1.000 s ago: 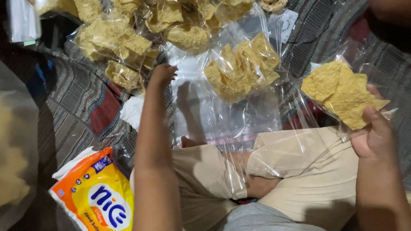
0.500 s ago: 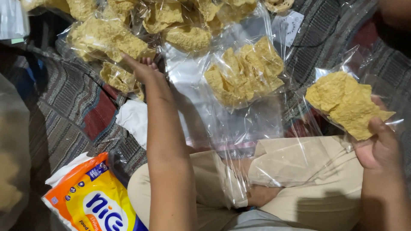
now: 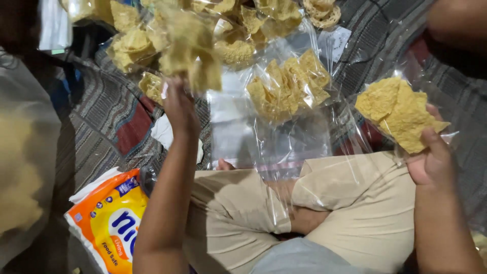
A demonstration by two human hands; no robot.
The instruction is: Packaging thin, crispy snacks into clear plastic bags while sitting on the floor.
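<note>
My left hand (image 3: pixel 178 104) is raised and grips a clear plastic bag of yellow crackers (image 3: pixel 187 48), lifted off the pile at the top. My right hand (image 3: pixel 431 155) holds another clear bag with flat yellow crackers (image 3: pixel 398 112) at the right, thumb pressed on its lower corner. Between the hands lies a filled cracker bag (image 3: pixel 289 86) on a stack of empty clear plastic bags (image 3: pixel 243 137) in front of my crossed legs in beige trousers (image 3: pixel 350 198).
More filled cracker bags (image 3: pixel 127 45) are piled at the top on a striped mat (image 3: pixel 96 127). An orange and yellow printed packet (image 3: pixel 109 220) lies at the lower left. A large clear sack of crackers (image 3: pixel 23 167) fills the left edge. White cloth (image 3: pixel 165 132) sits beside my arm.
My left hand reached into the pile at the top, took hold of a bag of crackers and lifted it. My right hand kept its bag, shifting only slightly.
</note>
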